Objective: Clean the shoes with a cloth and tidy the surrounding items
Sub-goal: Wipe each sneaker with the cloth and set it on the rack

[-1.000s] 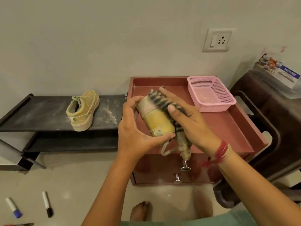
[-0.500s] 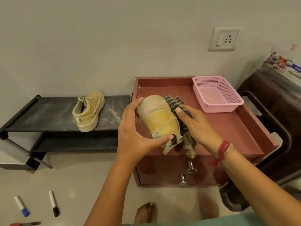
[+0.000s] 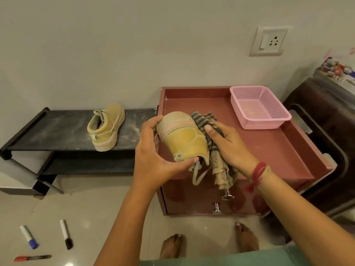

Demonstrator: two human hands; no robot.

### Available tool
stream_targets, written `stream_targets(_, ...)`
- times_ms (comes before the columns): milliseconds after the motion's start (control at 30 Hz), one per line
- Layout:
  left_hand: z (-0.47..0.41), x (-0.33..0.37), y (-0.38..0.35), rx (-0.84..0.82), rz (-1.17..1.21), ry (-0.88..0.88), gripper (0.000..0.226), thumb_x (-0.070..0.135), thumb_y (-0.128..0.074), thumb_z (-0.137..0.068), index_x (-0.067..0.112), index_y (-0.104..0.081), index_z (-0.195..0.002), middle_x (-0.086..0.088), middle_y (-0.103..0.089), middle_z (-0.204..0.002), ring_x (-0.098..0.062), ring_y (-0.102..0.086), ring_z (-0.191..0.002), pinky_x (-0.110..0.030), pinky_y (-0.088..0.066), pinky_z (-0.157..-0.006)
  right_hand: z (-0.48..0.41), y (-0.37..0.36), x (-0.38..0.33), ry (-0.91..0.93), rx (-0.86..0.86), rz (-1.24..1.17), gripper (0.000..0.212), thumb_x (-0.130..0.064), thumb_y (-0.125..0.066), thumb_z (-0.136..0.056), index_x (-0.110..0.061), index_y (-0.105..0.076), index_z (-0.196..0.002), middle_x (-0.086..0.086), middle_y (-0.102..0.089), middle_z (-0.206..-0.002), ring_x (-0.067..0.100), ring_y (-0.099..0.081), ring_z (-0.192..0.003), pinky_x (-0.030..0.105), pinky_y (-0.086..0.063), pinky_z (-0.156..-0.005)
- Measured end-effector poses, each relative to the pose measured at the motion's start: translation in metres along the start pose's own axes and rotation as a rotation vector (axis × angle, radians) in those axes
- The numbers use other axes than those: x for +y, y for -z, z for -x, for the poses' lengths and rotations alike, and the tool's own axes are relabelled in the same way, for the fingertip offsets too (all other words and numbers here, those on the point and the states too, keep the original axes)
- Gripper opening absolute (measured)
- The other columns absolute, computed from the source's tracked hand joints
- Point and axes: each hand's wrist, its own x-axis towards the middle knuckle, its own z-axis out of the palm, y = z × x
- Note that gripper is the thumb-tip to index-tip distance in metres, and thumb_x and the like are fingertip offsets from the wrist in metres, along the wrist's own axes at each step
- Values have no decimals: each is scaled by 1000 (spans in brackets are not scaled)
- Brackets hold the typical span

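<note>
Gripping the yellow shoe (image 3: 182, 141) in our left hand (image 3: 153, 160), we clutch the striped cloth (image 3: 203, 120) in our right hand (image 3: 228, 146), now right of the shoe, no longer over it.

Matt, suede-like yellow fabric on the held shoe (image 3: 184, 141), its pale sole scuffed. Striped cloth (image 3: 203, 119) looks coarse-woven, frayed at the hem. Pink basket (image 3: 265, 122): perforated plastic. The counter (image 3: 269, 150) smooth, faintly glossy; shiny metal knobs (image 3: 227, 195). Black shelf (image 3: 57, 129) dusty matt; floor (image 3: 96, 208) glossy.
</note>
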Motion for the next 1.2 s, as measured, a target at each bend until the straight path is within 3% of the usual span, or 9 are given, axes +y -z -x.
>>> stream_targets(167,0,-3,3,-35,-10,-7,103,43,-91,-51,12,-37,-133,-1,-50,-127,-14,-54,-120,-31,-49,-99,8,-7,-4,36,-40,19,37,-28,-48,-94,-16,-58,-127,-3,-61,-128,8,-53,-122,26,-41,-104)
stream_targets(333,3,-2,1,-6,-19,5,104,48,-88,-54,18,-35,-138,5,-44,-135,-16,-47,-127,-42,-50,-98,-2,6,12,-68,35,129,32,-28,-50,-95,-15,-61,-122,-2,-64,-121,10,-58,-114,40,-43,-103)
stream_targets(433,3,-3,2,-33,-79,-40,106,53,-85,-56,20,-33,-142,3,-41,-137,-15,-44,-129,-45,-50,-97,2,1,10,-12,8,206,45,-42,-48,-92,-17,-58,-128,-4,-59,-130,7,-52,-123,29,-40,-105)
stream_targets(533,2,-4,4,-39,-83,-21,108,54,-84,-57,19,-32,-145,3,-40,-137,-11,-42,-129,-41,-50,-98,-2,8,19,-63,49,301,59,-56,-43,-86,-19,-56,-131,-3,-58,-132,11,-51,-125,39,-41,-106)
stream_targets(700,2,-6,6,-53,-101,-37,106,51,-83,-56,14,-33,-142,-1,-41,-134,-12,-44,-125,-31,-47,-99,3,-3,15,-51,14,238,47,-42,-47,-90,-19,-56,-130,-4,-57,-133,7,-48,-127,28,-36,-108)
stream_targets(833,4,-6,6,-26,-27,-3,102,47,-84,-53,20,-34,-137,5,-41,-131,-9,-46,-123,-16,-46,-93,-4,7,23,-164,74,294,61,-57,-43,-84,-21,-55,-131,-2,-59,-131,14,-53,-122,42,-41,-105)
stream_targets(967,3,-7,7,-32,-60,-48,104,50,-85,-54,16,-34,-138,12,-39,-131,-7,-45,-123,-19,-46,-96,1,-3,18,-98,-8,232,47,-43,-49,-92,-20,-54,-133,-7,-51,-136,8,-42,-132,30,-32,-111)
stream_targets(1100,4,-6,6,-24,-51,-22,105,49,-87,-53,16,-35,-138,8,-40,-132,-10,-46,-125,-26,-48,-98,-6,7,24,-160,76,282,48,-44,-49,-92,-18,-54,-133,1,-57,-133,16,-50,-125,43,-39,-106)
stream_targets(1200,5,-7,7,-36,-51,-30,105,48,-88,-53,13,-36,-138,3,-42,-131,-13,-48,-124,-24,-48,-96,2,-2,20,-100,16,246,41,-30,-50,-96,-16,-52,-134,-2,-51,-138,10,-39,-133,30,-29,-113)
